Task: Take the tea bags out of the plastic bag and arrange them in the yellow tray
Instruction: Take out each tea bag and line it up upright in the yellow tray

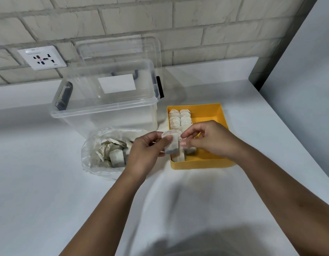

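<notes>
My left hand [147, 150] pinches a white tea bag [171, 145] by its top left corner, just above the left edge of the yellow tray [200, 164]. My right hand [210, 138] hovers over the tray with thumb and forefinger at the tea bag's right edge. Whether they grip it cannot be told. Several tea bags [180, 118] lie in two rows along the tray's left side. A crumpled clear plastic bag [97, 156] to the left holds several more tea bags [116, 157].
A clear plastic storage box [104, 111] with dark latches stands behind the bag, its lid [119, 47] leaning on the brick wall. A wall socket [42, 57] is at the back left. The white counter's edge [289, 137] runs down the right.
</notes>
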A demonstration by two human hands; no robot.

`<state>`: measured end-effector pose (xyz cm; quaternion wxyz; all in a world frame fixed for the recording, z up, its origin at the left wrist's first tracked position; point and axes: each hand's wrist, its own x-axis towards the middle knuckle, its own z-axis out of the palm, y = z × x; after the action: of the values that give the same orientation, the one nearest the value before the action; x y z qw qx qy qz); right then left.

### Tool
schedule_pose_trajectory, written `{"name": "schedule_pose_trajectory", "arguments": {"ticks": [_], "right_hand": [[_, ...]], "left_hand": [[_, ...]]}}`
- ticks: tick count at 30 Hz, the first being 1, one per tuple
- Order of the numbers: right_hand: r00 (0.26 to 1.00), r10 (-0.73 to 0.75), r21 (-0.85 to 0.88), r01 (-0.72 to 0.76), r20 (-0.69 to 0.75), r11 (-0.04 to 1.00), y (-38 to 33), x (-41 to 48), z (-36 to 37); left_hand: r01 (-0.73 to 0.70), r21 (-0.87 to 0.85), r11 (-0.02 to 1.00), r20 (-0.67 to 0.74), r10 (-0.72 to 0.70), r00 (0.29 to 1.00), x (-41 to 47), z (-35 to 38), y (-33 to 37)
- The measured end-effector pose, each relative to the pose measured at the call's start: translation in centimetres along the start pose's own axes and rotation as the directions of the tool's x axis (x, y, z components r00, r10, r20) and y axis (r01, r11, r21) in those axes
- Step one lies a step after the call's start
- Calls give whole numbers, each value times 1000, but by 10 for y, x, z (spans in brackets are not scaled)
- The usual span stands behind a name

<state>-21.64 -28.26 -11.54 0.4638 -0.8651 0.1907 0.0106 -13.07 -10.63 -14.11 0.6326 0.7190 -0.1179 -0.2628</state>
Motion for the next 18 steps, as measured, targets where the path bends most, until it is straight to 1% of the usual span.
{"name": "schedule_pose_trajectory", "arguments": {"ticks": [4, 6, 9, 11, 14, 16, 18], "right_hand": [[1000, 1, 95, 0, -15, 995, -4, 0, 2], [999, -21, 91, 24, -32, 996, -3, 0, -2], [992, -37, -26, 34, -123, 999, 2, 0, -13], [989, 4, -112, -21, -147, 994, 12, 2, -19], [989, 129, -232, -142, -68, 962, 31, 7, -17], [983, 185, -279, -183, -20, 943, 40, 11, -9], [977, 213, -291, -207, -10, 934, 46, 14, 1]], "left_hand": [[-31, -28, 999, 64, 33, 997, -3, 14, 10], [-66, -2, 998, 67, 66, 996, -2, 15, 13], [-104, 50, 993, 17, 103, 995, -1, 6, 15], [-116, 58, 992, -17, 118, 993, 0, -4, 15], [-104, 79, 991, -71, 110, 991, -1, -18, 11], [-83, 78, 993, -104, 91, 990, -2, -26, 6], [-57, 66, 996, -131, 65, 989, -2, -32, 1]]}}
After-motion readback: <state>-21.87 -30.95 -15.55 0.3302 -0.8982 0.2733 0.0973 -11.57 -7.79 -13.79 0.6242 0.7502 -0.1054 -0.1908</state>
